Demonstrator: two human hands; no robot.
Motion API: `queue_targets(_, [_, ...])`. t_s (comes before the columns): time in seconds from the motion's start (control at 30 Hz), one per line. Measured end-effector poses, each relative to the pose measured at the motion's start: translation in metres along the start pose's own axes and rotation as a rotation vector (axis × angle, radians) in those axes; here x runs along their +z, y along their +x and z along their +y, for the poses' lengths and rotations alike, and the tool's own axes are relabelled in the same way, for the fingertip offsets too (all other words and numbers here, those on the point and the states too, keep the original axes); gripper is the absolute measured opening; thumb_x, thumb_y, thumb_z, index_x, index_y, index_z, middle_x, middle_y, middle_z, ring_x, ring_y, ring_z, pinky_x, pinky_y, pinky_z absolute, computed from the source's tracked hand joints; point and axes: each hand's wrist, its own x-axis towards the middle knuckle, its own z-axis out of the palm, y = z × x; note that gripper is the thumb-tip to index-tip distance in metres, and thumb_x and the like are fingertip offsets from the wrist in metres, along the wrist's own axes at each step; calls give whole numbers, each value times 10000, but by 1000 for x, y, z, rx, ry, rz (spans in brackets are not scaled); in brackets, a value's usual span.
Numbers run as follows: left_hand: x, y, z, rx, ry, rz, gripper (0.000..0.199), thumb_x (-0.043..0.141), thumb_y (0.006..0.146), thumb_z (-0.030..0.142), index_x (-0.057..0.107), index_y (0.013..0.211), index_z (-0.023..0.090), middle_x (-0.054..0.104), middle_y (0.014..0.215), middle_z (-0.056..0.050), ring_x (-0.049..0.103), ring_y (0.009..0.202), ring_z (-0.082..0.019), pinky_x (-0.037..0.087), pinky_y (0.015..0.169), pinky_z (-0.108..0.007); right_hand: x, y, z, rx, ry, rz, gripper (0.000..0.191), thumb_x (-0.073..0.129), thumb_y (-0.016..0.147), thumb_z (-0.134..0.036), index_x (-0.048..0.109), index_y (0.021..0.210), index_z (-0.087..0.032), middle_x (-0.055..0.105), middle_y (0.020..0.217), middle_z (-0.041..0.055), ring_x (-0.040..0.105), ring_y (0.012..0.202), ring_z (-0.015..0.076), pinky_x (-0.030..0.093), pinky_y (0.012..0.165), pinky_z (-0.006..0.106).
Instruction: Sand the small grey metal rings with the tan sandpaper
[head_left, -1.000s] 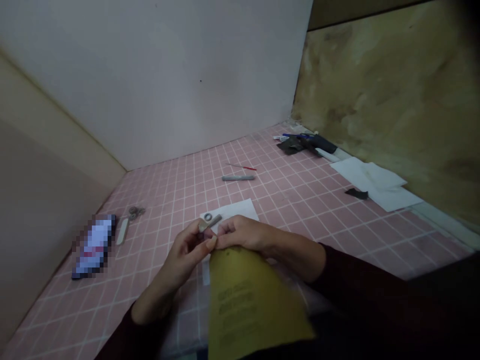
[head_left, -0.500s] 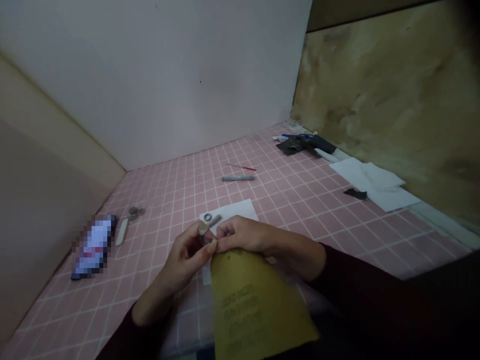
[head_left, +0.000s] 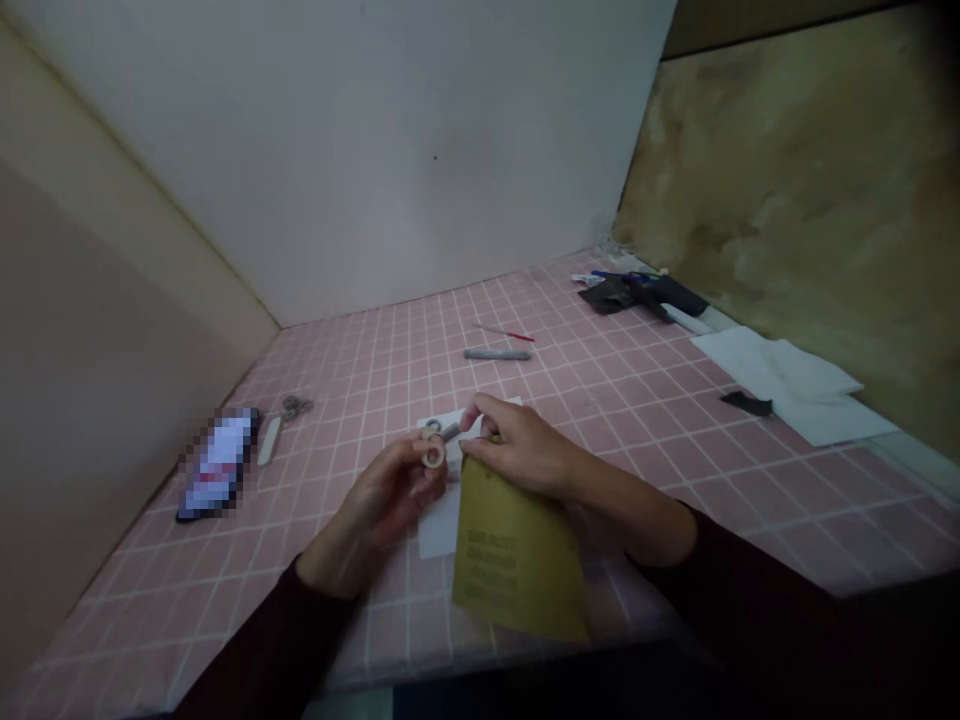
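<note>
Between the fingertips of my left hand (head_left: 394,490) is a small beige ring (head_left: 433,456), its round hole turned towards me. My right hand (head_left: 529,445) pinches the top edge of a yellow sandpaper sheet (head_left: 517,560), which hangs down with its printed back showing. The two hands are a little apart. Under and beyond them lies a white paper sheet (head_left: 439,530), partly covered. On it are a small grey ring (head_left: 433,425) and a short grey cylinder (head_left: 450,432), close to my left fingertips.
A grey rod (head_left: 496,355) and a thin red-handled tool (head_left: 517,336) lie farther back. At left are a phone (head_left: 221,465), a white flat stick (head_left: 270,440) and several small grey rings (head_left: 295,406). White papers (head_left: 802,385) and dark scraps (head_left: 611,295) lie along the right wall.
My hands have drawn apart. The beige ring has come away from the sandpaper in my left hand, and the sandpaper stays in my right. The view has shifted slightly left.
</note>
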Motion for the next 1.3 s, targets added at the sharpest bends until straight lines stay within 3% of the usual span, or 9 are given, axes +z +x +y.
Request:
queue_targets(0.33, [-4, 5, -8, -31, -79, -7, 107, 690, 752, 179, 614, 742, 104, 542, 609, 15, 406, 477, -31, 330, 463, -140, 8, -1, 3, -76, 159, -52, 124, 611, 877, -244, 646, 979, -182, 532, 694, -37, 482, 634, 120, 367, 616, 273])
queue_targets(0.77, [-10, 9, -19, 229, 271, 93, 277, 766, 788, 291, 527, 877, 184, 561, 604, 64, 448, 454, -48, 303, 445, -160, 16, 3, 13, -88, 149, -84, 169, 654, 842, -276, 636, 985, -188, 516, 702, -38, 474, 643, 127, 366, 623, 284])
queue_targets(1.3, [-11, 2, -16, 353, 312, -39, 237, 635, 945, 344, 519, 1086, 193, 622, 689, 32, 557, 576, -92, 429, 565, -206, 14, 6, 11, -98, 355, -177, 179, 670, 838, -305, 684, 979, -196, 560, 698, -31, 478, 639, 119, 392, 634, 270])
